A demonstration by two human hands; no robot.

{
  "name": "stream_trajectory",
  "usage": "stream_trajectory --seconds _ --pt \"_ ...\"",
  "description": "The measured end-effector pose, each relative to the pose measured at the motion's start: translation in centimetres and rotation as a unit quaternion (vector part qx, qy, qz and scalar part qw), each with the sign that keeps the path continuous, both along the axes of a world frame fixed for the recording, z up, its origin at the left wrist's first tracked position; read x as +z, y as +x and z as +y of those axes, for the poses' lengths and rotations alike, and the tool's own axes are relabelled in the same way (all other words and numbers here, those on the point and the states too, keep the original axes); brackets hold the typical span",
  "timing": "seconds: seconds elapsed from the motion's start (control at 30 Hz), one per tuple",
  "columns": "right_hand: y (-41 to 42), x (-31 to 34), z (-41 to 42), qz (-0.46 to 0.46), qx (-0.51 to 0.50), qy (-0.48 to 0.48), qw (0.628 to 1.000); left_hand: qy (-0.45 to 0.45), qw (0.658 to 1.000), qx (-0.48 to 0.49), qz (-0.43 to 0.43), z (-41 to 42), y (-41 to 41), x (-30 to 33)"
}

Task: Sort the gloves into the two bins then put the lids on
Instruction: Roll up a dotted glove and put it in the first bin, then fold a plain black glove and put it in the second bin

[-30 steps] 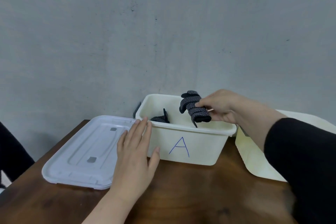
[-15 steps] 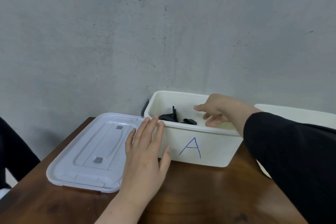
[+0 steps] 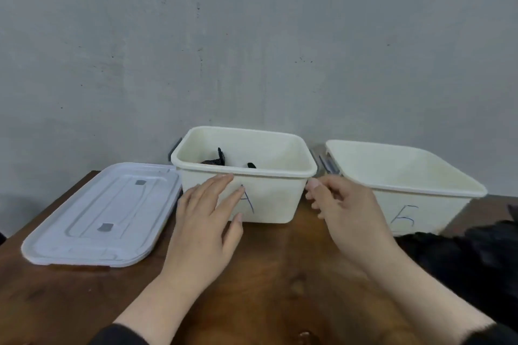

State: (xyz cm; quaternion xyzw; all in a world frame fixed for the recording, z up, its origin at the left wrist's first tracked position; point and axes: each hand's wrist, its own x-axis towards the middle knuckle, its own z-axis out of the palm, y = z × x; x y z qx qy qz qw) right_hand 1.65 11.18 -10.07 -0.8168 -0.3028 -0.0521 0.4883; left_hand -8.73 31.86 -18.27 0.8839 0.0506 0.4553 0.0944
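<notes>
Against the front of bin A, the left hand lies flat with fingers straight; the right hand, fingers loosely bent, holds nothing. Black dotted gloves sit inside A. Bin B looks empty. The white lid waits beside A, so both bins seem to need lids.

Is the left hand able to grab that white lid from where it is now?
Probably yes. The left hand rests open against bin A, and the lid lies flat right beside it with nothing between.
</notes>
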Motion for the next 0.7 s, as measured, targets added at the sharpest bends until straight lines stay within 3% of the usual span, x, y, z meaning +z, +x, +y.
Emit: stream_trajectory --seconds 0.1,0.23,0.43,0.7 --pt "-2.0 -4.9 -4.8 0.010 -0.020 -0.092 0.995 -0.035 0.993 -0.072 0.091 -5.1 0.0 -0.1" --pt "-4.1 -9.5 -10.9 -0.002 -0.007 -0.190 0.982 -0.114 0.952 -0.130 0.254 -12.1 -0.3 -2.0" --pt "-5.7 -10.9 -15.2 -0.033 -0.031 -0.189 0.981 -0.170 0.945 -0.119 0.251 -18.7 0.2 -2.7" --pt "-5.9 -10.8 -16.1 0.013 -0.085 -0.069 0.994 -0.250 0.938 -0.103 0.215 -24.3 -0.1 -2.7"
